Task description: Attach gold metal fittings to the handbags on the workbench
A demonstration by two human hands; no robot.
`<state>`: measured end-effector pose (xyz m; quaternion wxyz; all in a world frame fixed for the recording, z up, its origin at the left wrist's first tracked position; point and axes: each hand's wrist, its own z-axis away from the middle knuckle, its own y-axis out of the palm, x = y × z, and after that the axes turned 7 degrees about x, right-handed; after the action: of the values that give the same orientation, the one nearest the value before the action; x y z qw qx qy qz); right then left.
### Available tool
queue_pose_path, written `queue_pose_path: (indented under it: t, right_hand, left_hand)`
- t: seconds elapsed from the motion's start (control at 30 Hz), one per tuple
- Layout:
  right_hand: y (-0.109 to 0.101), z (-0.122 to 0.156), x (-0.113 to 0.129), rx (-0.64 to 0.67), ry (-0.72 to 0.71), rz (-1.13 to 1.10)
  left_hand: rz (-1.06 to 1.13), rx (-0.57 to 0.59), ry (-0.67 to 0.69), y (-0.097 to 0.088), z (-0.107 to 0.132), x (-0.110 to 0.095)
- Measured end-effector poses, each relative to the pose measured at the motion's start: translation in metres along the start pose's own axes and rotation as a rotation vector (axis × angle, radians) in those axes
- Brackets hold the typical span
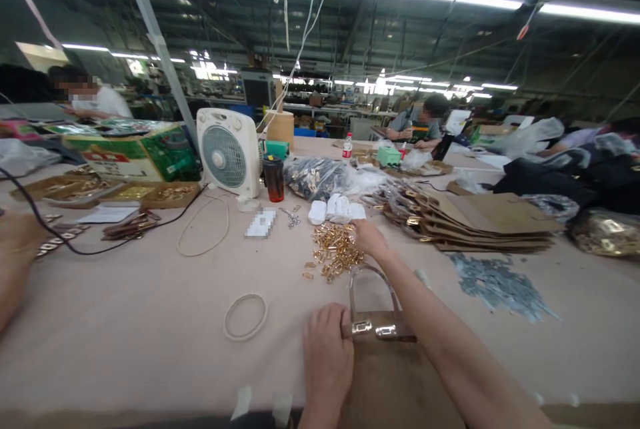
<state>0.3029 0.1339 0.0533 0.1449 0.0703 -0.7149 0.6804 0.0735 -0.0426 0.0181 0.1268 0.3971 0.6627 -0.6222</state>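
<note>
A brown handbag [395, 382] lies flat before me, its looped handle pointing away. Two shiny metal clasp plates [374, 330] sit along its top edge. My left hand [327, 356] is closed on the bag's upper left corner, fingers curled together. Beyond the handle, my right hand [369, 237] reaches to a heap of small gold metal fittings [337, 252]. Its fingers are drawn together at the heap's right side; anything pinched between them is hidden. White pads [337, 208] lie just behind the heap.
A stack of brown bag panels [480, 219] and grey strips [500, 286] lie right. A fan [227, 152], tumbler [273, 179] and parts trays [170, 194] stand left. A tape ring [245, 317] lies nearer. Another person's hand [20, 256] shows at the left edge.
</note>
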Motion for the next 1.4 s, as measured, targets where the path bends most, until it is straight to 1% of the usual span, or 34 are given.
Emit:
queue_pose_path:
  t: [0.07, 0.13, 0.33, 0.47, 0.6, 0.67, 0.73, 0.87, 0.93, 1.0, 1.03, 1.07, 1.13, 1.2, 1.27, 1.33, 1.4]
  right_hand:
    - [0.002, -0.011, -0.007, -0.035, 0.067, 0.004]
    - [0.004, -0.021, -0.012, -0.046, 0.091, -0.006]
    - [0.02, -0.038, -0.02, -0.024, 0.026, -0.11]
    - [0.032, -0.04, -0.027, -0.033, 0.04, -0.21]
    - [0.038, -0.032, -0.036, -0.102, 0.078, -0.356]
    - [0.035, -0.027, -0.038, -0.154, 0.089, -0.438]
    - [0.028, -0.022, -0.039, -0.21, 0.092, -0.521]
    - [0.0, -0.007, -0.032, -0.302, 0.063, -0.685]
    - [-0.015, 0.013, -0.024, -0.311, 0.042, -0.771]
    - [-0.027, 0.046, -0.014, -0.292, 0.0, -0.882]
    - [-0.032, 0.068, -0.009, -0.271, -0.069, -1.005]
    - [-0.035, 0.091, -0.003, -0.223, -0.136, -1.104]
    - [-0.038, 0.141, 0.008, -0.103, -0.182, -1.201]
    - [-0.03, 0.188, 0.017, -0.002, -0.164, -1.207]
    - [-0.013, 0.225, 0.024, 0.057, -0.112, -1.203]
    - [0.009, 0.249, 0.025, 0.039, -0.034, -1.21]
    - [0.029, 0.258, 0.023, -0.031, 0.039, -1.226]
  left_hand:
    - [0.007, -0.01, 0.008, 0.001, 0.0, 0.002]
    - [0.019, -0.019, 0.022, 0.003, 0.0, 0.004]
    - [0.037, -0.006, 0.058, 0.01, -0.002, 0.012]
    - [0.022, -0.02, 0.048, 0.015, -0.002, 0.015]
    - [0.033, -0.011, 0.051, 0.016, -0.002, 0.015]
    - [0.052, -0.008, 0.06, 0.016, -0.002, 0.015]
    - [0.069, -0.019, 0.052, 0.016, -0.003, 0.015]
    - [0.096, -0.038, 0.033, 0.016, -0.005, 0.013]
    - [0.108, -0.059, 0.03, 0.015, -0.005, 0.012]
    - [0.114, -0.082, 0.032, 0.014, -0.005, 0.011]
    - [0.116, -0.096, 0.032, 0.014, -0.005, 0.011]
    - [0.121, -0.106, 0.031, 0.014, -0.004, 0.011]
    - [0.139, -0.131, 0.032, 0.014, -0.004, 0.01]
    - [0.157, -0.167, 0.045, 0.014, -0.003, 0.007]
    - [0.167, -0.214, 0.067, 0.013, -0.004, 0.005]
    - [0.167, -0.265, 0.091, 0.014, -0.005, 0.003]
    - [0.153, -0.334, 0.118, 0.014, -0.005, 0.002]
